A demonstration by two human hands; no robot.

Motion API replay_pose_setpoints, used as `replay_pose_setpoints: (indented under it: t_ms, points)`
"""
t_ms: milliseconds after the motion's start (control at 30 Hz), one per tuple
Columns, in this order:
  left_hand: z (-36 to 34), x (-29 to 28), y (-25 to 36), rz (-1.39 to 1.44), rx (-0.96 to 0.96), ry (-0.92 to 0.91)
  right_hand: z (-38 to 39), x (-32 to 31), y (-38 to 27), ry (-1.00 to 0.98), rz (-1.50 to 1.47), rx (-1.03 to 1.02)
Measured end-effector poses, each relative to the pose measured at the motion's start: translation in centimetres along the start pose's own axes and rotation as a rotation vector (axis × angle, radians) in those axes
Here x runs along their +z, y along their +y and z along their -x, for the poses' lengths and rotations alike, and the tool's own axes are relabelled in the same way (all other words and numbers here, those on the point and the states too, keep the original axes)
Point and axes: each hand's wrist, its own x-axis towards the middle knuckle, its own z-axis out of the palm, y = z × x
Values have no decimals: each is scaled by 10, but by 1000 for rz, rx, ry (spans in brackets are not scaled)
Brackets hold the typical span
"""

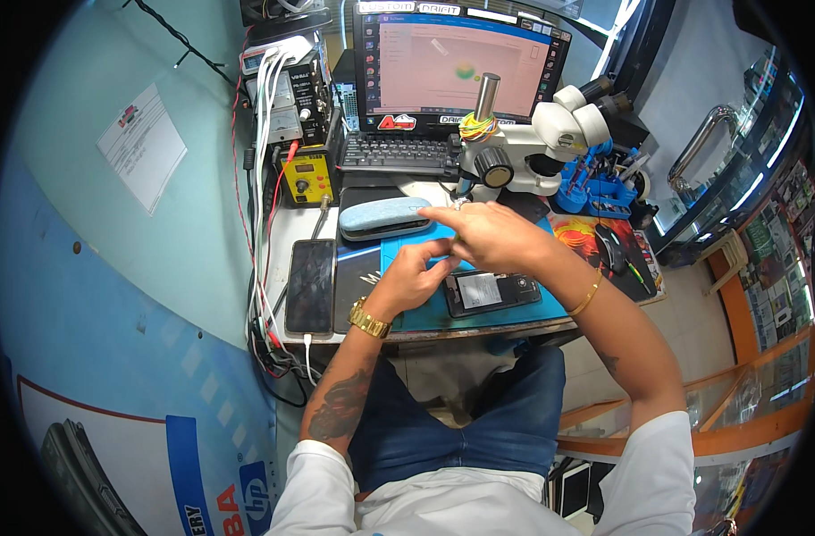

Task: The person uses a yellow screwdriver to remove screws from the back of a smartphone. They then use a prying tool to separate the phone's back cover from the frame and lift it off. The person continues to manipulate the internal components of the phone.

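My left hand (415, 279) and my right hand (501, 238) meet over a blue work mat (423, 318). The left fingers are pinched together against the underside of the right hand. My right hand is closed, its index finger pointing left toward a light-blue glasses case (382, 217). Whatever the fingers hold is hidden between them. Just below my right hand, a dark phone (492, 292) lies on the mat with its back cover off, showing a pale label and the camera part. The glasses case lies beyond my left hand.
Left of the mat lies another black phone (310, 286) with a white cable (308, 347) plugged in. A stereo microscope (524, 152) rises behind my hands. Farther back are a keyboard (399, 154), a monitor (461, 67) and a yellow soldering station (308, 182). A mouse (610, 248) sits right.
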Motion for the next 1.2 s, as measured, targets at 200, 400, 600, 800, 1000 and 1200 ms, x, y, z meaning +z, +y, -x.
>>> replay_pose_setpoints:
  t_ms: [200,400,600,800,1000,1200]
  points:
    - [-4,-14,21,-618,-92,-46,-12,-14,-8,-238,48,109]
    - [1,-6,5,-100,24,26,-7,-8,-10,-141,52,141]
    - [0,-3,-9,-189,157,98,0,2,-3,-45,-36,19]
    - [3,-12,0,-352,49,7,-1,-8,-17,-139,67,164]
    - [32,-22,-6,-745,6,-120,13,-4,-17,-89,31,193]
    - [35,-21,-15,-724,38,-75,9,-9,-15,-91,16,204]
